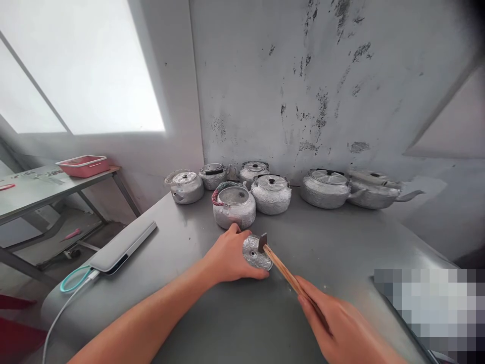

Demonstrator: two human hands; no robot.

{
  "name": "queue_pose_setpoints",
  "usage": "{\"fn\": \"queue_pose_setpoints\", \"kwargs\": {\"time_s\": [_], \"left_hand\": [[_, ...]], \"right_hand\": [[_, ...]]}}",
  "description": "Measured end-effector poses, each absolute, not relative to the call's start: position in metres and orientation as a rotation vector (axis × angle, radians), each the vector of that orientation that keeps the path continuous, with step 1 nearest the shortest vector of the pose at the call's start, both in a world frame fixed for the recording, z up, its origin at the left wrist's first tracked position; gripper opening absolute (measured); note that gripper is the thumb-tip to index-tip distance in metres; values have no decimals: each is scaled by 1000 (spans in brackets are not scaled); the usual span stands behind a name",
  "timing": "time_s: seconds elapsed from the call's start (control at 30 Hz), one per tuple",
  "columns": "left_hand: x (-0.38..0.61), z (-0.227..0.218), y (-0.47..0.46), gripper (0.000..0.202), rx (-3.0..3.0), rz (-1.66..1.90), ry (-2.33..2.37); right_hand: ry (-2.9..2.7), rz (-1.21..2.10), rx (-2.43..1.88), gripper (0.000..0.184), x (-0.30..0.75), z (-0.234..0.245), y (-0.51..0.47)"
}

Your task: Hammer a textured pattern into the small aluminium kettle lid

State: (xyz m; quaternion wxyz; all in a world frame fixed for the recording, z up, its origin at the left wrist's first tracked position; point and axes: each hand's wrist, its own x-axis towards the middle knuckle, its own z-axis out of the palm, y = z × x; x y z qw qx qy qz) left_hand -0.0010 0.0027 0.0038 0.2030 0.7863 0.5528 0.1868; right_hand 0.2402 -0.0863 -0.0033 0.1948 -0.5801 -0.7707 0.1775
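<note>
A round, dented silver kettle lid [253,259] with a small hole in its middle lies on the grey table. My left hand [231,257] grips its edge, thumb at the near side and fingers at the far side. My right hand [333,316] is wrapped round the wooden handle of a small hammer [282,267]. The hammer's flat metal head is over the lid's upper right; whether it touches the lid I cannot tell. Just beyond my left hand stands an open kettle [235,215] without a lid, its handle wrapped in red and dark cord.
Several more dented kettles [271,199] line the back of the table [212,323] by the stained wall. At left lies a silver power bank [123,247] with a cable [66,308]. A pixelated flat object is at right. Another table at far left holds a pink basket [84,167].
</note>
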Motion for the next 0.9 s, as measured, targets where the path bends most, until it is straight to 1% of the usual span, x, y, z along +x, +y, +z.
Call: {"fn": "queue_pose_setpoints", "kwargs": {"time_s": [0.07, 0.23, 0.43, 0.53, 0.67, 0.73, 0.83, 0.9], "left_hand": [[-2, 3, 3, 82, 2238, 547, 1514], [-2, -1, 3, 98, 2369, 622, 1467], [3, -7, 0, 99, 2284, 637, 1577], [1, -5, 2, 93, 2261, 647, 1595], [-5, -1, 6, 85, 2307, 604, 1463], [-7, -1, 7, 89, 2319, 598, 1439], [-5, -1, 5, 97, 2286, 619, 1521], [-4, -1, 4, 96, 2273, 626, 1560]], "right_hand": [[-2170, 538, -1635, 32, 240, -3, -85], [-2178, 641, -1612, 30, 238, 1, -86], [-2127, 689, -1590, 30, 231, 6, -91], [-2101, 699, -1566, 30, 231, 7, -91], [-2090, 680, -1572, 31, 233, 5, -91], [-2087, 669, -1577, 31, 233, 5, -91], [-2091, 658, -1594, 33, 232, 6, -92], [-2100, 658, -1596, 33, 232, 7, -93]]}}
